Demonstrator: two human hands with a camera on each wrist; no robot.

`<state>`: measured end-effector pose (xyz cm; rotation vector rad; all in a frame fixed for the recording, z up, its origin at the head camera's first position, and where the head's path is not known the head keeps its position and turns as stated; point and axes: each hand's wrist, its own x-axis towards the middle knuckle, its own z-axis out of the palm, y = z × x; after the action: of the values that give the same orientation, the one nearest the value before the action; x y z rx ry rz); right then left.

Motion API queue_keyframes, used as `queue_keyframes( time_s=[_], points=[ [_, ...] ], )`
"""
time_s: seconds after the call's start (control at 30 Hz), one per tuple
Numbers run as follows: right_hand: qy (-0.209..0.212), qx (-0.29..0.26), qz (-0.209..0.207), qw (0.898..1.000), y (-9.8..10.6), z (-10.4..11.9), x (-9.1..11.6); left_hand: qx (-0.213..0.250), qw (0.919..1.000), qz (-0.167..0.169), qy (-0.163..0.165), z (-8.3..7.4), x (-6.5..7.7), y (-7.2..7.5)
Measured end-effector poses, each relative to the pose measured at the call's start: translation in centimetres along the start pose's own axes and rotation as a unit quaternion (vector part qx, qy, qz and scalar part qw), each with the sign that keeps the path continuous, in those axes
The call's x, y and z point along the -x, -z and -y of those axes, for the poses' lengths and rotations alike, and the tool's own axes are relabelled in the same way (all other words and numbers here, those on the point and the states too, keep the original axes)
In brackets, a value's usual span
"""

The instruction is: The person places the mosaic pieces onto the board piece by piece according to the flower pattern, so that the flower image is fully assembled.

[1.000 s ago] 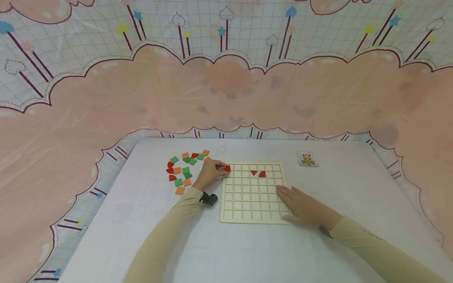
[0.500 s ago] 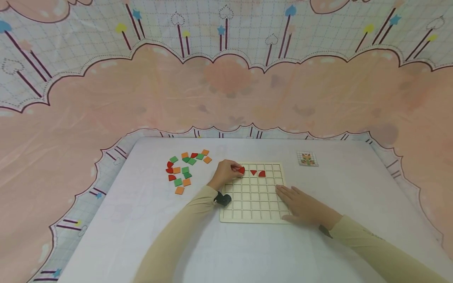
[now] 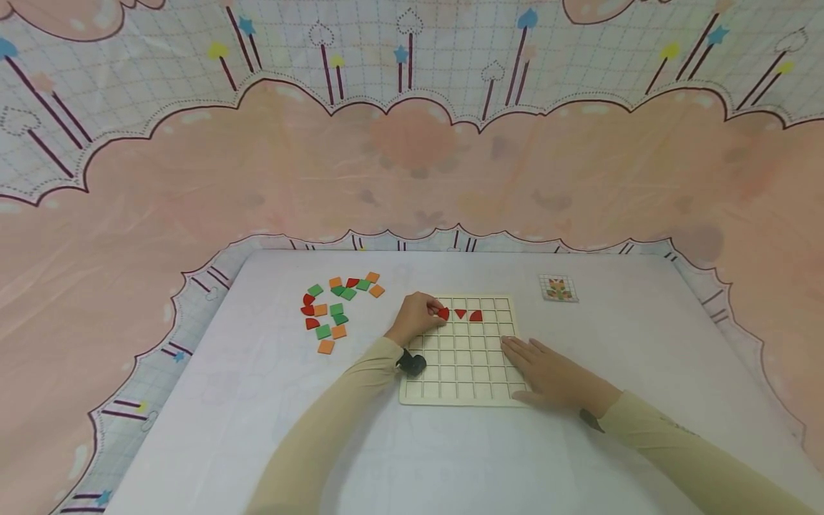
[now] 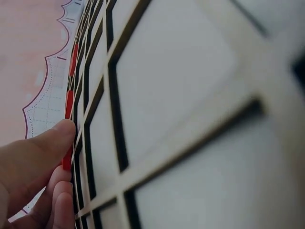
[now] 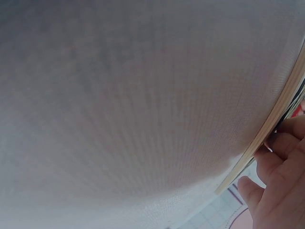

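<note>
My left hand [image 3: 414, 317] pinches a red quarter-round tile [image 3: 443, 314] over the second row of a pale wooden grid board [image 3: 457, 373]. In the left wrist view, thumb and fingers grip that tile's edge close against the grid bars. Just right of it on the board lie a small red triangular tile [image 3: 460, 314] and another red quarter-round tile [image 3: 476, 316], in the same row. My right hand [image 3: 547, 372] rests with fairly straight fingers on the board's right edge. In the right wrist view its fingertips lie along the wooden rim [image 5: 267, 129].
Left of the board, loose green, orange and red tiles [image 3: 323, 332] are spread on the white table [image 3: 270, 429]. A small pattern card [image 3: 558, 288] with a flower-like design lies at the back right. A printed cloth [image 3: 412, 179] hangs behind the table.
My left hand has carried the red quarter-round tile rightward from the board's left edge to beside the red triangular tile. My right hand has stayed in place.
</note>
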<state>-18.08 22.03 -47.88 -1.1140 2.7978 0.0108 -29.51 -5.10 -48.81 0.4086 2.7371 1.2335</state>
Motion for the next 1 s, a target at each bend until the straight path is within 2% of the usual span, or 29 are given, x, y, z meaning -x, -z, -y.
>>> queue_keyframes(
  time_s=[0.17, 0.33, 0.5, 0.63, 0.8, 1.0],
  points=[
    [0.001, 0.002, -0.008, 1.000, -0.1, -0.1, 0.0, -0.014, 0.9996, 0.020, -0.011, 0.2, -0.3, 0.4],
    [-0.001, 0.005, -0.010, 1.000, -0.3, -0.2, 0.0, -0.009, 0.9974, 0.070, -0.013, 0.3, -1.1, 1.4],
    [-0.009, 0.003, 0.003, 1.000, -0.3, -0.2, -0.1, -0.030, 0.9891, 0.139, -0.038, 0.3, -2.3, 2.1],
    [-0.017, -0.006, 0.016, 1.000, -0.3, -0.2, -0.2, -0.050, 0.9819, 0.176, -0.050, 0.4, -3.0, 2.3],
    [-0.020, -0.012, 0.021, 1.000, -0.2, -0.2, -0.2, -0.035, 0.9810, 0.188, -0.032, 0.5, -3.3, 2.4],
    [-0.021, -0.010, 0.021, 1.000, -0.2, -0.3, -0.2, -0.044, 0.9805, 0.188, -0.037, 0.6, -3.7, 2.4]
  ],
)
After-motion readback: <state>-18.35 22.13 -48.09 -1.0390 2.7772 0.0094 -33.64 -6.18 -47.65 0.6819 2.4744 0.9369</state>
